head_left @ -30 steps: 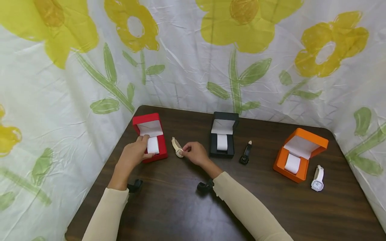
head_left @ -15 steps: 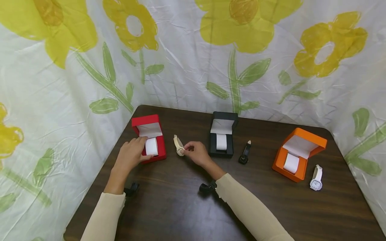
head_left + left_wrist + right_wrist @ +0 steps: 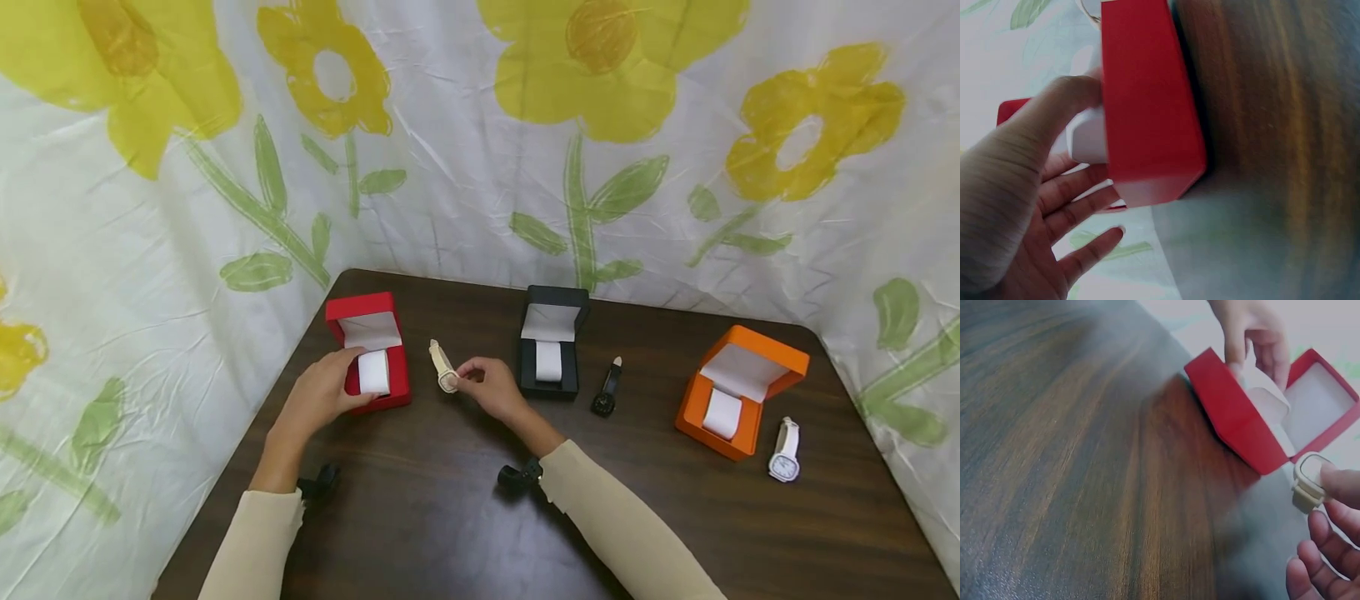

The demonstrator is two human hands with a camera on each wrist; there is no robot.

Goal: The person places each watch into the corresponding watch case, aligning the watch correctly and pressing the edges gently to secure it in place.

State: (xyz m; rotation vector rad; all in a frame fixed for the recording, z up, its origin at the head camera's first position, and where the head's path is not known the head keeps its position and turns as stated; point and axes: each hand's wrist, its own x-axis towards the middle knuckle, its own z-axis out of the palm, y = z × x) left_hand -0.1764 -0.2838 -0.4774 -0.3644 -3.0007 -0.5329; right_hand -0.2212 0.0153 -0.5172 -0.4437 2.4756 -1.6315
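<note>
In the head view, the left hand (image 3: 318, 396) is at the red box (image 3: 401, 379), left of the frame's middle. Its grip is around the white cushion (image 3: 374, 372) inside, thumb at the near end and fingers at the far end. The left wrist view shows the thumb reaching over the box's wall and the other fingers spread on the far side. The red box's lid is raised.

Near the middle of the frame, just right of that box, the right hand (image 3: 491, 387) has a narrow grip, pinching the cream watch (image 3: 441, 360) by its case, with the strap pointing toward the top of the frame. Whether the strap touches the bench (image 3: 420, 533) is hard to tell.

Right of the middle are an open black box (image 3: 549, 391) with its own white cushion (image 3: 549, 361) and, just beside it, a black watch (image 3: 607, 390). Farther right are an open orange box (image 3: 708, 438), turned at an angle and also holding a white cushion, and a white watch (image 3: 784, 454). A flowered cloth (image 3: 450, 125) hangs across the top of the frame.
</note>
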